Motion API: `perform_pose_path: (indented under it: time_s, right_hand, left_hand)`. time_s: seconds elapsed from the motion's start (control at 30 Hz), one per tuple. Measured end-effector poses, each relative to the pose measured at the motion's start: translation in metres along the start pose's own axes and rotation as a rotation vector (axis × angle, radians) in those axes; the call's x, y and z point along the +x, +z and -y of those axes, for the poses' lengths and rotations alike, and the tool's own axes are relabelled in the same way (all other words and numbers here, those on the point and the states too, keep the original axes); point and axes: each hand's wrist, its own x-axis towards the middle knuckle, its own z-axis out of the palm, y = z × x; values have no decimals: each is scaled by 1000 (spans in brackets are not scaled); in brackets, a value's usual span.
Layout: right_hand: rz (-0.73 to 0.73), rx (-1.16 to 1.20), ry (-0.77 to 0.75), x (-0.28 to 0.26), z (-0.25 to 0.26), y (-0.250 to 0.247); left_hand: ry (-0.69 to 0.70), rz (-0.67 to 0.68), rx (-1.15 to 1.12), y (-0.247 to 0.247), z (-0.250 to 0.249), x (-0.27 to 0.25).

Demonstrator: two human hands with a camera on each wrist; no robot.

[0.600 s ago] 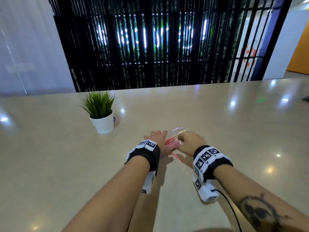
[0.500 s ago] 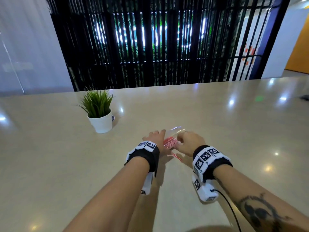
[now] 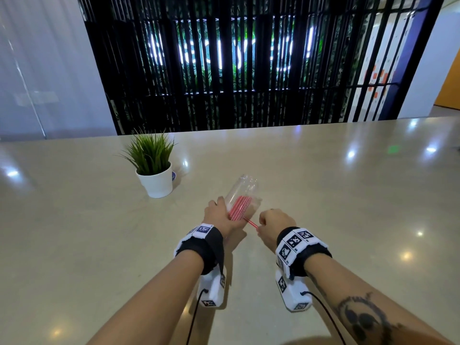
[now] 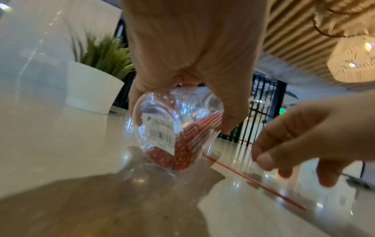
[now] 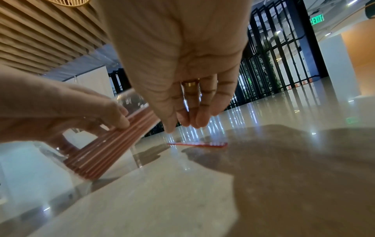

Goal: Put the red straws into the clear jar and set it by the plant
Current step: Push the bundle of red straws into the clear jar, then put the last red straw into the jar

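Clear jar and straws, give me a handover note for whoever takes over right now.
Left hand: grips the clear jar, tilted with its base near the table and its mouth pointing away.
Right hand: fingers curled loosely just above one loose straw; holds nothing.
Done: a bundle of red straws is inside the jar.
Left: pick up the loose straw lying on the table beside the jar, add it, stand the jar upright and set it by the plant.
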Motion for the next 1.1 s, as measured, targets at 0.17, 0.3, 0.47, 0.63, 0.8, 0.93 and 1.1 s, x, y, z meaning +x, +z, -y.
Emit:
perform_pose_path:
  time_s: [0.17, 0.3, 0.47, 0.63, 0.8, 0.93, 1.1]
  right_hand:
    - [71, -103, 17, 15, 9, 11]
    - [118, -121, 41, 20, 15, 13]
    - [193, -56, 108, 23, 19, 10]
    - [240, -71, 118, 22, 19, 10]
    - [22, 89, -18, 32, 12, -14]
    - [-335, 273, -235, 43, 15, -63]
    - [-600, 591, -454, 41, 43, -120]
  left_hand:
    - [30, -150, -258, -15, 10, -3]
    - [63, -186, -290, -20, 19, -3]
    - [72, -209, -379, -15, 29, -5]
    - [58, -252, -559, -9, 26, -7]
    - [50, -296, -616, -8, 20, -4]
    - [62, -309, -606, -9, 15, -4]
    - [118, -311, -574, -7, 9, -8]
